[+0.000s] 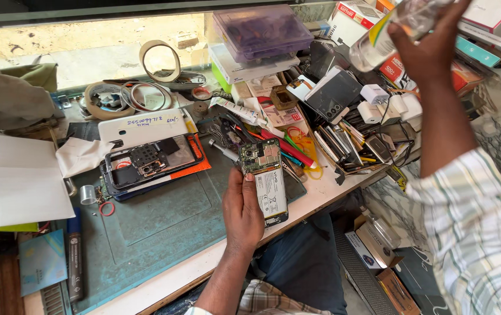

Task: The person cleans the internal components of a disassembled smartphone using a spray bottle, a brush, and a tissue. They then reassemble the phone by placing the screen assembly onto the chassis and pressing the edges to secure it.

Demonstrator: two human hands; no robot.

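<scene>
My left hand (242, 211) grips an opened phone (267, 182) with its back cover off, so the circuit board and white battery show. It holds it just above the teal work mat (163, 224) near the bench's front edge. My right hand (431, 44) is raised high at the top right, closed around a clear plastic bottle (387, 32) with a yellow label, tilted over the cluttered back of the bench. A checked sleeve covers my right forearm.
A second opened device (151, 160) lies on the mat beside a white tablet back (142, 127). Tape rolls (160, 61), a purple plastic box (262, 30), chargers, tools and phone parts crowd the back. White paper (23, 178) lies left. Boxes stand on the floor (379, 256).
</scene>
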